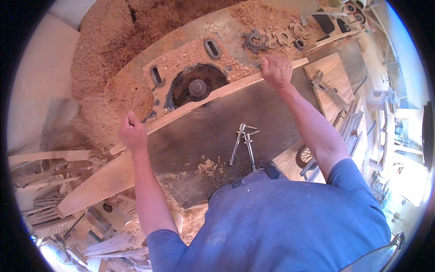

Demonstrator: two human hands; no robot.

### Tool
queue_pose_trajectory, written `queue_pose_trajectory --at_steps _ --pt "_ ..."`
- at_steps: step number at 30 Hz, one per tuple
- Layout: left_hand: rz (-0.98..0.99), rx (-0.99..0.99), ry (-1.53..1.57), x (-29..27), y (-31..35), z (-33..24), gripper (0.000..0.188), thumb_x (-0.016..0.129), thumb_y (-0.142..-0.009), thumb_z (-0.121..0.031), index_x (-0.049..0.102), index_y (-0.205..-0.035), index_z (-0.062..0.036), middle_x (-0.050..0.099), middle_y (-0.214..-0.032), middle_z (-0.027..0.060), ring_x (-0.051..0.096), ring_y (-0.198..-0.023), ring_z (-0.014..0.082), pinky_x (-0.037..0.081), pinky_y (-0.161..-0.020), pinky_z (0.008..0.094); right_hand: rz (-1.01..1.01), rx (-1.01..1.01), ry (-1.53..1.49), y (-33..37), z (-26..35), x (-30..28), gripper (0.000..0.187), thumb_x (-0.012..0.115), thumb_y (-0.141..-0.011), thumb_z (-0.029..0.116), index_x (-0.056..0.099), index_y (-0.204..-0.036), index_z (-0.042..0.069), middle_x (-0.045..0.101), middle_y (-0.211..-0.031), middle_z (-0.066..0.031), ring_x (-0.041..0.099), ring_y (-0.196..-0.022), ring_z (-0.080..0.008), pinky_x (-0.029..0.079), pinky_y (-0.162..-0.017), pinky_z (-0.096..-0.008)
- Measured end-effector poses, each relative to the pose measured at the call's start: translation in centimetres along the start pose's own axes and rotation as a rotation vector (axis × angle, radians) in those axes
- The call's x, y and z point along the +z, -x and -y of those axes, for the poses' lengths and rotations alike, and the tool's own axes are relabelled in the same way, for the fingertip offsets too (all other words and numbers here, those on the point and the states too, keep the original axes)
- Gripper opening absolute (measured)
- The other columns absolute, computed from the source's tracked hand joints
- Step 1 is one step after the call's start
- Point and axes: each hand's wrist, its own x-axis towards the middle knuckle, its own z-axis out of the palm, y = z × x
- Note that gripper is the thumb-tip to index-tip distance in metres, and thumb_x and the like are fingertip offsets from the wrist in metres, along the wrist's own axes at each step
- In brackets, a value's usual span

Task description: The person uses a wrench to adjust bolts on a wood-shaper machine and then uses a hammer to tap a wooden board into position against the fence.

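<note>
A long, pale wooden strip (181, 111) lies aslant across the dark machine table (217, 122). My left hand (132, 132) is closed on its left part, and my right hand (277, 72) is closed on it near the right end. Just beyond the strip's middle, a round dark opening (182, 78) holds an upright spindle (198, 88). The strip's edge passes close to this opening; whether they touch I cannot tell. Two metal T-handled tools (244, 140) rest on the table nearer my body.
Wood shavings (102, 59) are heaped beyond the table. Toothed cutter heads (256, 41) lie at the far right. A hammer (328, 88) sits on a wooden panel (337, 68) to the right. A broad tapered board (97, 186) juts out at the left, below my left forearm.
</note>
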Motion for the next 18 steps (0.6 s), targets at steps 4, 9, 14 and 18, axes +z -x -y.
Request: queue_pose_trajectory --at_steps 4,9,14,18 --pt "-0.006 0.021 -0.062 0.7 -0.6 1.1 0.037 0.057 -0.100 -0.034 0.065 -0.080 -0.0036 0.064 -0.070 0.0204 0.062 -0.063 0.0420 0.045 -0.058 0.0516 0.112 0.036 0.097 0.3 -0.1 -0.2 0.023 0.055 -0.094 0.027 0.066 -0.087 0.008 0.069 -0.087 -0.0115 0.065 -0.092 -0.0341 0.048 -0.084 -0.0503" --pt "0.087 -0.083 -0.077 1.3 -1.6 1.3 0.044 0.051 -0.100 -0.044 0.073 -0.093 -0.0070 0.071 -0.088 0.0224 0.068 -0.082 0.0424 0.050 -0.072 0.0520 -0.089 0.042 0.004 3.3 3.8 -2.7 0.028 0.062 -0.091 0.020 0.062 -0.116 0.006 0.064 -0.119 -0.0192 0.058 -0.113 -0.0372 0.044 -0.099 -0.0487" --pt "0.268 -0.120 -0.086 -1.1 -1.9 0.2 0.046 0.049 -0.098 -0.046 0.075 -0.101 -0.0083 0.073 -0.100 0.0212 0.069 -0.098 0.0419 0.052 -0.083 0.0506 0.374 0.388 -0.221 17.3 10.6 -5.4 0.055 0.070 -0.084 0.022 0.049 -0.133 0.005 0.064 -0.115 -0.0252 0.064 -0.107 -0.0443 0.052 -0.092 -0.0550" --pt "0.321 -0.108 -0.142 -1.3 -1.8 -0.4 0.050 0.050 -0.097 -0.049 0.076 -0.106 -0.0081 0.073 -0.104 0.0212 0.069 -0.100 0.0419 0.053 -0.087 0.0503 0.794 0.460 -0.030 23.7 14.3 -8.0 0.079 0.073 -0.081 0.023 0.034 -0.148 0.006 0.067 -0.107 -0.0272 0.069 -0.096 -0.0467 0.056 -0.083 -0.0551"
